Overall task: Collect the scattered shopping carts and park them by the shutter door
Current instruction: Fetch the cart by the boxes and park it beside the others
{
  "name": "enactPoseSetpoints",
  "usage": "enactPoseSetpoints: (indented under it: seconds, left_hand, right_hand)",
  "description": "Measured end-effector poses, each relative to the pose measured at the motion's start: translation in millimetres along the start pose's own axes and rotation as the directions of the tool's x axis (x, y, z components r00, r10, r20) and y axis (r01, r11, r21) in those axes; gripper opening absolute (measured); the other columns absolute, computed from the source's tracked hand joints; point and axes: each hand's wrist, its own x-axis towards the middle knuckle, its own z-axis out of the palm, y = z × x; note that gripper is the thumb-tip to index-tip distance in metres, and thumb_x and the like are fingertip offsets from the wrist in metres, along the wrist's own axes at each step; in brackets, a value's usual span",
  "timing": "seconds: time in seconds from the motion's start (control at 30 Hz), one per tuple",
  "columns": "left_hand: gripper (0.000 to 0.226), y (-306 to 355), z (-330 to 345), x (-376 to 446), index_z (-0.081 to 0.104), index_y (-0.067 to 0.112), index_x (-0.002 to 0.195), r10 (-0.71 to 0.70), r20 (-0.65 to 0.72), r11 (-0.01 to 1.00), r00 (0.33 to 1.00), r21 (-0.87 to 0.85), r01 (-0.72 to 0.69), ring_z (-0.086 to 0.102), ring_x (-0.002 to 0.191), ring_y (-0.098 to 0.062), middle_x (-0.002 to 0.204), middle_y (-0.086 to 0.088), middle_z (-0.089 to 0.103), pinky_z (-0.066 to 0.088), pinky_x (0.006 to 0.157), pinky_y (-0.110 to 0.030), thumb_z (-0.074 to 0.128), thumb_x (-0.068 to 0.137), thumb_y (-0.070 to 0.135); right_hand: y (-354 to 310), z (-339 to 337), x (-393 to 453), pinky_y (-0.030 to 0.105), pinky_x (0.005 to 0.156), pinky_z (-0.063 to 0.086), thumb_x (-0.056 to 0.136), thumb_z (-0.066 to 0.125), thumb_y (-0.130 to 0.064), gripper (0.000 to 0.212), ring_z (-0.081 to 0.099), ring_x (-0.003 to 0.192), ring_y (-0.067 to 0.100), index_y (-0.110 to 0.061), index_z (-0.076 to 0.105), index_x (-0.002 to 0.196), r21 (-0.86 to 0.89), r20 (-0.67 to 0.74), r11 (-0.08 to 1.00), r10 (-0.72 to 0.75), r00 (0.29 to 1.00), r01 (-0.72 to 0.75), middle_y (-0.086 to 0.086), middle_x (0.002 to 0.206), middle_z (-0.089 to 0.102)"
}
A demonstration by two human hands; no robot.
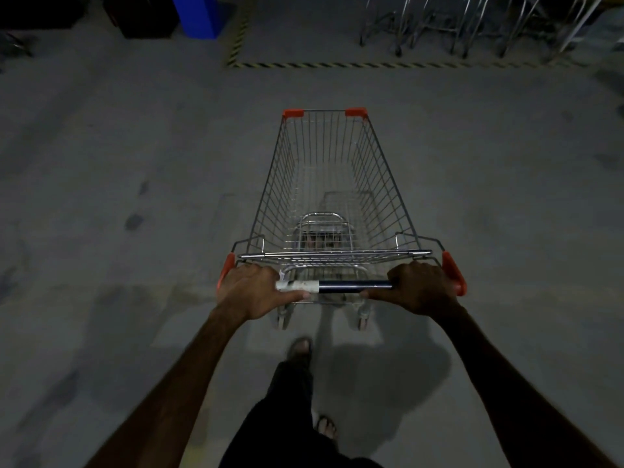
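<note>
While I stood behind the shopping cart (332, 197), my left hand (252, 289) and my right hand (421, 288) each had their fingers (401, 269) wrapped round the handle bar (351, 285), one near each end. The basket was empty and pointed toward a floor bay outlined in striped hazard tape (337, 64). Inside that bay, at the far right, a row of parked carts (472, 25) already stood together, so part of the collecting looked done. My cart was well apart from them on the open concrete floor (135, 163), not yet parked. I could not see the shutter door itself, nor how many carts remained scattered elsewhere.
</note>
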Motion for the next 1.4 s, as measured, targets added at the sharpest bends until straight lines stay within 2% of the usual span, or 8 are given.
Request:
enactPoseSetpoints:
  seconds: [0.17, 0.33, 0.53, 0.7, 0.83, 0.97, 1.17, 1.4]
  left_hand:
    - [0.086, -10, -28, 98, 0.058, 0.036, 0.068, 0.000, -0.015, 1.000, 1.000, 0.001, 0.000, 0.071, 0.103, -0.017, 0.094, 0.009, 0.077, 0.019, 0.124, -0.058, 0.022, 0.065, 0.114]
    - [0.101, -28, -52, 203, 0.074, 0.035, 0.087, -0.020, -0.006, 1.000, 1.000, 0.012, 0.020, 0.071, 0.107, -0.018, 0.098, 0.008, 0.078, 0.016, 0.127, -0.059, 0.018, 0.062, 0.115]
    - [0.109, -40, -91, 324, 0.075, 0.034, 0.087, -0.006, 0.030, 1.000, 1.000, 0.011, 0.005, 0.070, 0.105, -0.019, 0.094, 0.007, 0.077, 0.013, 0.128, -0.060, 0.010, 0.058, 0.116]
    - [0.106, -43, -120, 421, 0.073, 0.033, 0.086, 0.015, 0.021, 1.000, 1.000, 0.010, -0.015, 0.071, 0.104, -0.017, 0.095, 0.008, 0.077, 0.015, 0.128, -0.059, 0.010, 0.060, 0.116]
    - [0.093, -45, -139, 501, 0.060, 0.036, 0.076, 0.024, 0.000, 1.000, 1.000, 0.007, -0.024, 0.071, 0.106, -0.018, 0.097, 0.007, 0.077, 0.015, 0.128, -0.059, 0.013, 0.060, 0.115]
    - [0.093, -48, -158, 584, 0.062, 0.034, 0.077, 0.009, -0.012, 0.999, 1.000, 0.034, -0.008, 0.071, 0.105, -0.017, 0.095, 0.008, 0.077, 0.014, 0.129, -0.056, 0.017, 0.063, 0.113]
    - [0.107, -55, -184, 711, 0.071, 0.028, 0.079, -0.037, -0.001, 0.999, 0.999, 0.036, 0.037, 0.070, 0.103, -0.014, 0.090, 0.008, 0.076, 0.015, 0.127, -0.055, 0.015, 0.059, 0.116]
    - [0.103, -56, -228, 847, 0.070, 0.031, 0.079, -0.051, 0.012, 0.998, 0.999, 0.023, 0.050, 0.069, 0.108, -0.019, 0.093, 0.008, 0.077, 0.017, 0.127, -0.056, 0.016, 0.060, 0.116]
  right_hand:
    - [29, -25, 96, 0.032, 0.071, 0.045, 0.065, 0.023, -0.110, 0.091, 0.059, 0.065, 0.011, -0.029, 0.065, 0.073, -0.017, 0.019, 1.000, 0.000, 1.000, 0.000, -0.010, 0.068, 0.064]
    - [57, -47, 195, 0.032, 0.071, 0.043, 0.062, 0.017, -0.112, 0.091, 0.062, 0.069, 0.011, -0.032, 0.060, 0.071, 0.002, 0.028, 1.000, 0.017, 0.999, -0.017, -0.011, 0.071, 0.066]
    - [97, -71, 311, 0.034, 0.078, 0.056, 0.063, 0.016, -0.112, 0.088, 0.063, 0.067, 0.005, -0.035, 0.056, 0.071, 0.031, 0.083, 0.998, 0.042, 0.996, -0.045, -0.014, 0.070, 0.064]
    - [127, -99, 398, 0.030, 0.070, 0.043, 0.071, 0.030, -0.106, 0.076, 0.062, 0.069, 0.006, -0.035, 0.056, 0.072, 0.005, 0.107, 0.999, 0.039, 0.993, -0.040, -0.014, 0.072, 0.062]
    - [160, -113, 475, 0.032, 0.071, 0.048, 0.064, 0.025, -0.111, 0.091, 0.066, 0.072, 0.013, -0.029, 0.064, 0.074, -0.009, 0.048, 0.998, 0.057, 0.997, -0.057, -0.011, 0.071, 0.064]
    - [191, -127, 554, 0.033, 0.075, 0.053, 0.055, 0.011, -0.115, 0.100, 0.067, 0.072, 0.013, -0.031, 0.063, 0.071, 0.011, -0.005, 0.999, 0.052, 0.999, -0.052, -0.010, 0.071, 0.067]
    - [235, -162, 670, 0.029, 0.071, 0.039, 0.069, 0.029, -0.108, 0.088, 0.058, 0.069, 0.009, -0.033, 0.072, 0.085, -0.027, 0.031, 0.999, 0.039, 0.999, -0.038, -0.011, 0.075, 0.069]
    - [288, -201, 803, 0.031, 0.074, 0.038, 0.061, 0.021, -0.109, 0.099, 0.070, 0.084, 0.015, -0.030, 0.073, 0.087, 0.000, 0.033, 1.000, -0.003, 0.999, 0.003, -0.006, 0.084, 0.074]
